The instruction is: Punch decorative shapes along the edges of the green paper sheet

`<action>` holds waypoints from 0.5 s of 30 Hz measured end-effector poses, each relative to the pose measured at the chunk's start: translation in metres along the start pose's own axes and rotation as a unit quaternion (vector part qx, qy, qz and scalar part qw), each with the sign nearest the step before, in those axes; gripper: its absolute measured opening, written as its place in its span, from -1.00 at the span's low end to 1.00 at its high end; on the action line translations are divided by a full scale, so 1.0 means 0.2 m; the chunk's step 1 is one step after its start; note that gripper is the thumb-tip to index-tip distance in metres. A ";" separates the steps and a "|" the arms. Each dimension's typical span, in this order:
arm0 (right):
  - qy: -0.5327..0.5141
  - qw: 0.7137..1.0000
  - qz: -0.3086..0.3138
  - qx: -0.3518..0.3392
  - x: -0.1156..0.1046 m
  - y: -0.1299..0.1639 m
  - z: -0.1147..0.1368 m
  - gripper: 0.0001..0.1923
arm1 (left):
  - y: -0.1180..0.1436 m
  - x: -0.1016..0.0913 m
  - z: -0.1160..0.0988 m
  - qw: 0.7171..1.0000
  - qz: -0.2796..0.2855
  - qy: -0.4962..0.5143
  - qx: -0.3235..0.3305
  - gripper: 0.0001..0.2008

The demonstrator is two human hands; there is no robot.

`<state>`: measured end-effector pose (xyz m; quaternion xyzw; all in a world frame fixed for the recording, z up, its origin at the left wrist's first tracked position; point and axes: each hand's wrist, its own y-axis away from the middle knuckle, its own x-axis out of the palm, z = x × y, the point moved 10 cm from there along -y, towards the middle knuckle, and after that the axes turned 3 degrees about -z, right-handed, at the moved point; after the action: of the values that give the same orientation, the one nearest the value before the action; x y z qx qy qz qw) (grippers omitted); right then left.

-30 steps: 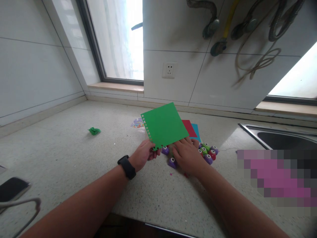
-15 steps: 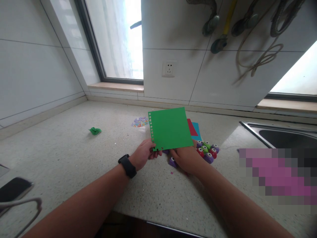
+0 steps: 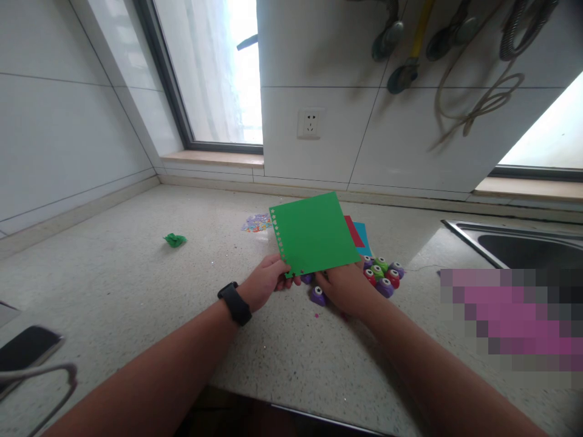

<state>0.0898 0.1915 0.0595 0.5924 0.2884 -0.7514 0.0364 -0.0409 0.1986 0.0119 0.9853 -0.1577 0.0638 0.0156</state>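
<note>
A square sheet of green paper point(image 3: 314, 233) is tilted above the counter, with small star-shaped holes along its left edge and a few at the lower left corner. My left hand point(image 3: 268, 279), wearing a black watch, pinches that corner. Closed at the sheet's lower right edge, my right hand point(image 3: 348, 288) has its fingertips hidden under the paper, so what it holds cannot be made out. A purple craft punch point(image 3: 319, 295) with a star on top stands just left of the right hand. Part of another purple punch point(image 3: 306, 278) shows between the hands.
Several purple, green and red punches point(image 3: 381, 274) cluster right of my right hand. Red paper point(image 3: 354, 230) and blue paper point(image 3: 363, 237) lie behind. Colourful confetti point(image 3: 256, 223) and crumpled green paper point(image 3: 175, 240) are leftward. A sink point(image 3: 473, 243) is at right, a phone point(image 3: 30, 349) at left.
The green sheet has turned slightly counterclockwise, and its lower right corner has shifted a little right. My left hand still pinches the same corner. The star-topped purple punch is more exposed.
</note>
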 end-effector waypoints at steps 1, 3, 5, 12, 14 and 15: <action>-0.002 1.000 -0.001 0.003 0.00 0.00 0.00 -0.59 | 0.00 0.00 0.00 1.000 0.000 -0.003 0.000 -0.83; -0.005 1.000 -0.002 0.009 0.00 0.00 -0.01 -0.59 | 0.00 0.00 0.00 1.000 0.001 -0.010 0.002 -0.84; -0.008 1.000 0.001 0.012 -0.01 0.00 -0.01 -0.64 | 0.00 0.00 0.00 1.000 0.005 -0.018 0.005 -0.86; -0.043 0.998 -0.026 0.036 -0.05 -0.01 -0.07 -0.75 | -0.01 0.00 -0.01 0.999 0.012 -0.034 0.028 -0.87; -0.062 0.995 -0.044 0.057 -0.07 -0.01 -0.11 -0.75 | -0.01 0.00 -0.01 0.999 0.008 -0.042 0.027 -0.88; -0.086 0.993 -0.053 0.067 -0.08 -0.01 -0.12 -0.75 | -0.01 0.00 -0.01 0.999 0.006 -0.044 0.025 -0.88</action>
<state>0.1151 0.2005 0.0713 0.5104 0.2645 -0.8180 -0.0183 -0.0414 0.2009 0.0138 0.9863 -0.1623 0.0241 -0.0166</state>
